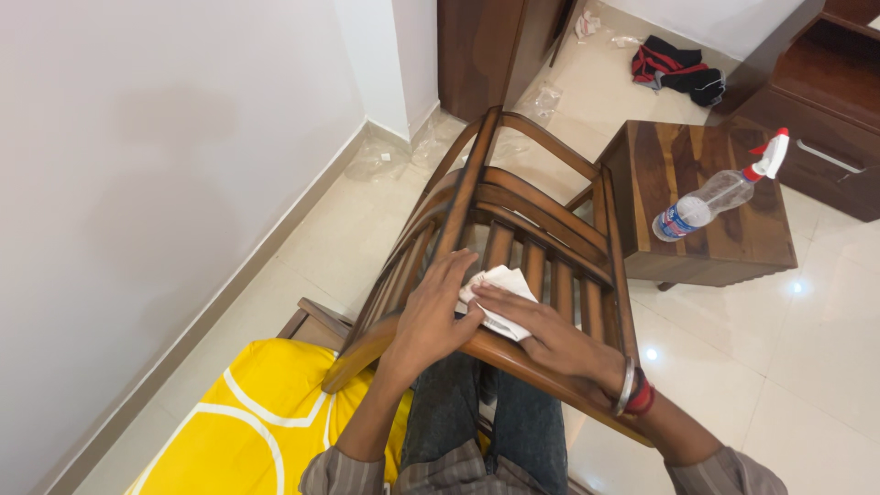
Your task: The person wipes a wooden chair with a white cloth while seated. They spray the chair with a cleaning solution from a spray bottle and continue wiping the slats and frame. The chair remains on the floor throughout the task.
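Tiled floor (367,229), pale and glossy, with white wall along the left. A wooden chair (513,229) lies tipped on its side across the person's lap, slatted frame facing up, so the rails are within easy reach. Beyond it stands a low wooden bench (733,238), carrying a clear spray bottle (720,191) laid on its side, red-and-white nozzle pointing away, near enough to reach. A yellow cushion (247,422) with white curved lines sits at lower left, beside the person's legs. Dark clothing (678,69) lies heaped on the floor far back. Left hand (435,316) rests flat over a chair rail, fingers narrow and close together, likely steadying the frame. Right hand (541,330), bangle and red thread at the wrist, presses down with fingers extended on a folded white cloth (500,291), which sits on the slats between both hands.
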